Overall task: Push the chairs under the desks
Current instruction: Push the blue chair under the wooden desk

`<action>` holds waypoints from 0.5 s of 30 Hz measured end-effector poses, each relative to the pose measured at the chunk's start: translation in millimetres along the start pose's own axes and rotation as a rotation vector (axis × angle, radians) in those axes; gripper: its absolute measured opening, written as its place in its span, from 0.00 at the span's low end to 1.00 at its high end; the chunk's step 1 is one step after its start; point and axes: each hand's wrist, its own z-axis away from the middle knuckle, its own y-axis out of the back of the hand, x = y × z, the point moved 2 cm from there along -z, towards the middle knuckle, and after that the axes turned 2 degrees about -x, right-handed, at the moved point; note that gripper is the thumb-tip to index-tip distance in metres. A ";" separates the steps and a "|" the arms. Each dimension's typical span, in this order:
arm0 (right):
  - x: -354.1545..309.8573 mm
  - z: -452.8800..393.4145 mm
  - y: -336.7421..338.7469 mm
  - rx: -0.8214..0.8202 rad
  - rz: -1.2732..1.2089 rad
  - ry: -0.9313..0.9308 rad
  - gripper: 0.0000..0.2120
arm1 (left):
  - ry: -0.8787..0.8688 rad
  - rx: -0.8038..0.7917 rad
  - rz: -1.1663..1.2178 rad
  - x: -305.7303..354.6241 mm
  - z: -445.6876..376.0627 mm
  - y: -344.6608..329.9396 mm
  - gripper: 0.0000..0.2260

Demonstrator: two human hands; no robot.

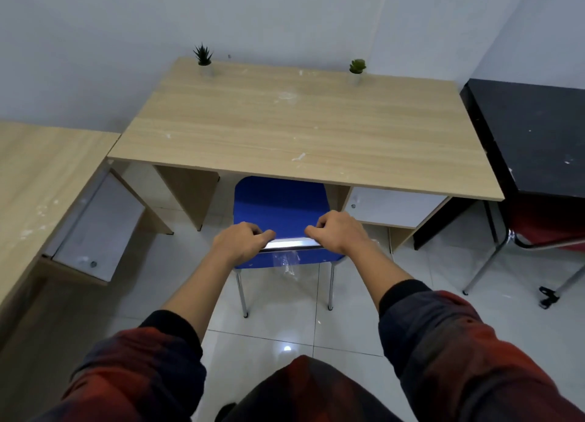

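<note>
While both arms reach forward from the bottom of the frame, the head view shows these things:

Left hand: the left hand (242, 243) sits at centre frame, fingers curled over the top edge of the backrest, gripping it left of the shiny strip.
Right hand: the right hand (340, 231) is just right of it, fingers likewise curled round the same edge, clenched on the backrest; the two hands are apart, with a bright reflective strip of the rim between them.
Chair: the blue padded chair with chrome metal legs (280, 206) stands at centre, its seat partly beneath the front edge of the desk, its rear legs on the tiles outside it.
Desk: the light wood-grain rectangular desk (300, 130) fills the upper middle, against the wall.
Plants: a spiky green plant in a white pot (204, 59) at the desk's upper left corner; a rounder green plant in a white pot (357, 70) toward its upper right.
Left edge: a second light wooden desk (34, 175).
Right edge: a black desk (535, 137) with a red chair on chrome legs (544, 228) under it.
Floor: glossy white tiled floor (285, 333).
Sleeves: dark red-and-black sleeves (443, 342) at the bottom.
</note>
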 end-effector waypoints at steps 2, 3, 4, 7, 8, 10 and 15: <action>1.8 -0.4 2.0 -0.008 -0.004 0.024 0.21 | 0.020 -0.001 -0.015 6.3 2.1 0.2 0.24; 2.3 0.2 1.7 -0.013 -0.003 0.034 0.21 | 0.028 0.002 -0.016 7.2 3.6 -0.2 0.24; 3.3 1.1 1.9 -0.020 -0.002 0.047 0.21 | 0.041 0.012 -0.015 8.3 6.8 -1.6 0.23; 7.4 4.3 3.4 -0.053 0.020 0.093 0.21 | 0.077 0.060 0.002 9.3 22.4 -13.2 0.19; 8.8 5.7 2.2 -0.062 0.031 0.108 0.20 | 0.087 0.085 0.003 9.3 28.5 -17.6 0.18; 10.2 10.2 -2.3 -0.058 0.055 0.119 0.20 | 0.115 0.147 0.014 8.0 38.6 -25.1 0.16; 9.3 12.6 -5.2 -0.037 0.074 0.139 0.21 | 0.176 0.212 0.102 8.0 46.1 -28.7 0.14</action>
